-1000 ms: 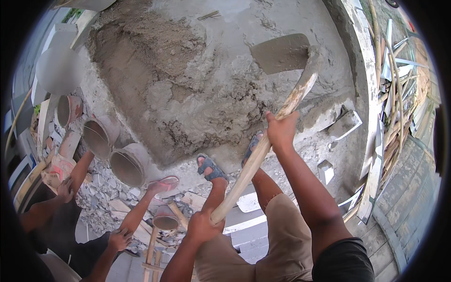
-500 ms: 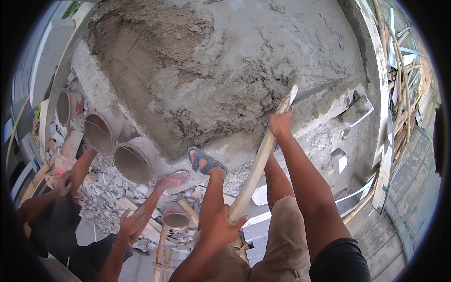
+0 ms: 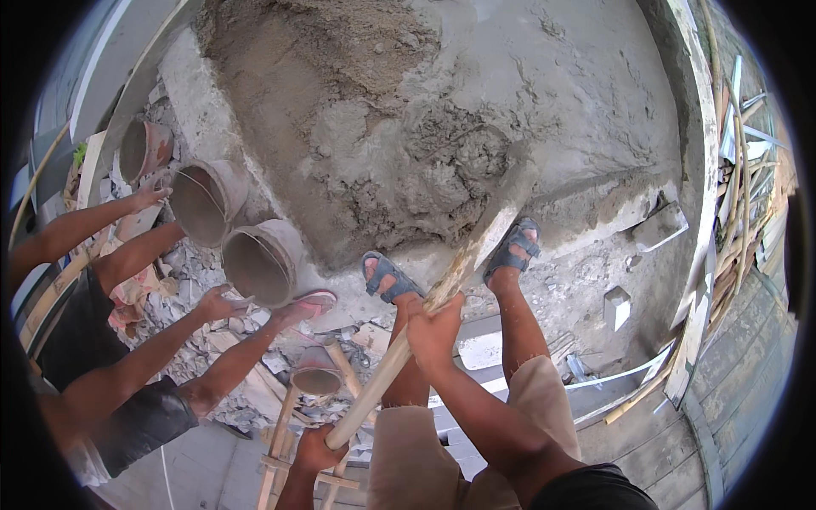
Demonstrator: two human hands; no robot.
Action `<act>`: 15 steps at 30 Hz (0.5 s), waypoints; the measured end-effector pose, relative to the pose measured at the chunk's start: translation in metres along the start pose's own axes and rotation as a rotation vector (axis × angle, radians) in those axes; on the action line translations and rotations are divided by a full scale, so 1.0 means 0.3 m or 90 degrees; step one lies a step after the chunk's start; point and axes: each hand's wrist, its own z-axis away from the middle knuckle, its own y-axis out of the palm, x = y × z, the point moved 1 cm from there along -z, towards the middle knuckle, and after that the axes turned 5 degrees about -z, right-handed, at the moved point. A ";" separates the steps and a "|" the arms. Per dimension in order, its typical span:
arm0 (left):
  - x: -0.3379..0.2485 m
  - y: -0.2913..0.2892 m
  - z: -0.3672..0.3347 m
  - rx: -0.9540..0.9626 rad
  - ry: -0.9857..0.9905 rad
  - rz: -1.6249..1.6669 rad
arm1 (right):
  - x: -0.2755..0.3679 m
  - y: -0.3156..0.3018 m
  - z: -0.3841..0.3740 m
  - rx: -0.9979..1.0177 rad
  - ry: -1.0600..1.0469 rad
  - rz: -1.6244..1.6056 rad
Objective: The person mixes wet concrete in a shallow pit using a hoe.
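My left hand (image 3: 314, 448) is closed around the near end of a long wooden tool handle (image 3: 387, 370). Further up the shaft, my right hand (image 3: 433, 333) grips it as well. The handle slants away to the right between my sandalled feet (image 3: 389, 276). Its far end, coated in grey, runs into wet mortar (image 3: 459, 149); whatever head it has is buried or too smeared to make out. Drier brown sand (image 3: 340, 51) lies in the same trough, behind and left of the mortar.
At left a co-worker's hand (image 3: 151, 195) reaches beside a bucket (image 3: 202, 204); their other hand (image 3: 223, 304) is by a nearer bucket (image 3: 259, 265). Rubble (image 3: 191, 340) lies under them. A concrete rim (image 3: 578, 208) borders the trough, with a block (image 3: 661, 228) at right.
My right hand has come back toward me from high on the handle, and my left hand has moved down and left. The co-worker's hands have reached toward the buckets. The view has shifted slightly.
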 end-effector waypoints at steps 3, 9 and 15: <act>0.175 0.140 -0.093 -0.013 0.030 0.093 | 0.044 0.011 0.116 0.022 -0.074 -0.129; 0.085 0.224 -0.235 -0.037 0.120 0.158 | 0.155 -0.015 0.123 0.053 -0.246 -0.143; -0.402 0.250 -0.220 -0.096 0.030 0.247 | 0.113 0.097 -0.512 0.077 -0.161 0.231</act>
